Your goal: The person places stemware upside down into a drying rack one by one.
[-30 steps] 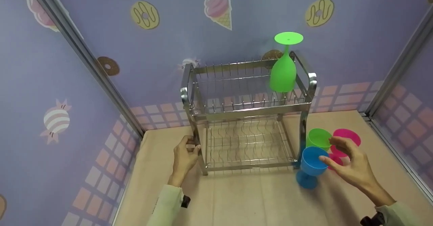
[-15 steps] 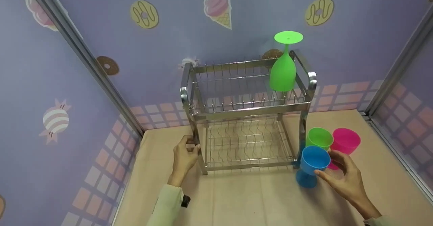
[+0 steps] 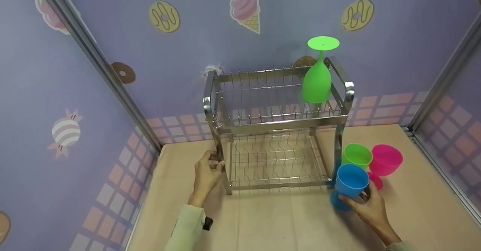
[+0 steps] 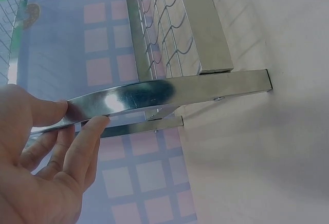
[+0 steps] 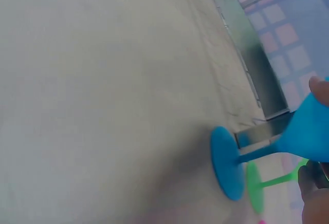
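Note:
My left hand point(image 3: 206, 176) pinches the left front leg of a two-tier metal dish rack point(image 3: 282, 126); the left wrist view has the thumb on one side of the leg point(image 4: 121, 99) and the fingers on the other. At the rack's right front corner, my right hand point(image 3: 370, 210) holds a blue plastic goblet point(image 3: 352, 179) around the lower bowl, thumb on the near side. The goblet stands upright, its round foot point(image 5: 226, 162) low by the tabletop. A bright green goblet point(image 3: 316, 87) sits upside down on the upper tier at the right.
Just behind the blue goblet stand another green goblet point(image 3: 357, 154) and a pink goblet point(image 3: 386, 160), both upright and close together. Patterned walls point(image 3: 278, 3) enclose the back and sides of the cloth-covered table point(image 3: 263, 221). The lower tier point(image 3: 278, 157) has wavy wires.
My right hand has moved left and down from above the goblets and closed around the blue goblet's bowl. The left hand keeps its place on the rack leg.

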Demonstrator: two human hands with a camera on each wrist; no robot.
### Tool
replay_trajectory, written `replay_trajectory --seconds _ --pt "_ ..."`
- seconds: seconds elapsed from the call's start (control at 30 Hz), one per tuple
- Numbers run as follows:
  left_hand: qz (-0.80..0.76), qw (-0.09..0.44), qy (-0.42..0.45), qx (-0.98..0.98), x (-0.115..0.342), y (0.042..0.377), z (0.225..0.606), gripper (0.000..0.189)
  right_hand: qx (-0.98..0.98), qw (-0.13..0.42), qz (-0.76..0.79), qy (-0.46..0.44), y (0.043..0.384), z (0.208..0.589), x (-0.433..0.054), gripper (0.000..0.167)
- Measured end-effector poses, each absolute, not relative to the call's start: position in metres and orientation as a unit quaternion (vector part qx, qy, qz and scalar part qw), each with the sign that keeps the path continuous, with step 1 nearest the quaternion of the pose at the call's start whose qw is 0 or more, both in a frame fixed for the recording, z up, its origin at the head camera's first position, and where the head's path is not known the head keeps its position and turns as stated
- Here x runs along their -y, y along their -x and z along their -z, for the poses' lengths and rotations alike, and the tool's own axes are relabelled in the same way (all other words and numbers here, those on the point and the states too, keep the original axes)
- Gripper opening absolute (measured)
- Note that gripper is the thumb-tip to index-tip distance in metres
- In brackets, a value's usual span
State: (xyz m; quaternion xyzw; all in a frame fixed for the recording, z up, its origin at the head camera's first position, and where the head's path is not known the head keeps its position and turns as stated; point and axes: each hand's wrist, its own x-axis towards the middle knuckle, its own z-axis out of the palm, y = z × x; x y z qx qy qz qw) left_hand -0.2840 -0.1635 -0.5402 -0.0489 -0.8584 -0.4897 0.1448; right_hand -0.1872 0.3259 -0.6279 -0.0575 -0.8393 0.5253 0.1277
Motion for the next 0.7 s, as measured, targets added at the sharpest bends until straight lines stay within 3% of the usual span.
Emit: replay_trajectory --seconds 0.7 --pt "0.486 0.14 0.045 0.862 0.1638 0.2802 0.5368 0.032 0.84 0.128 -0.527 0.038 0.1839 0.6253 -0.3161 0.098"
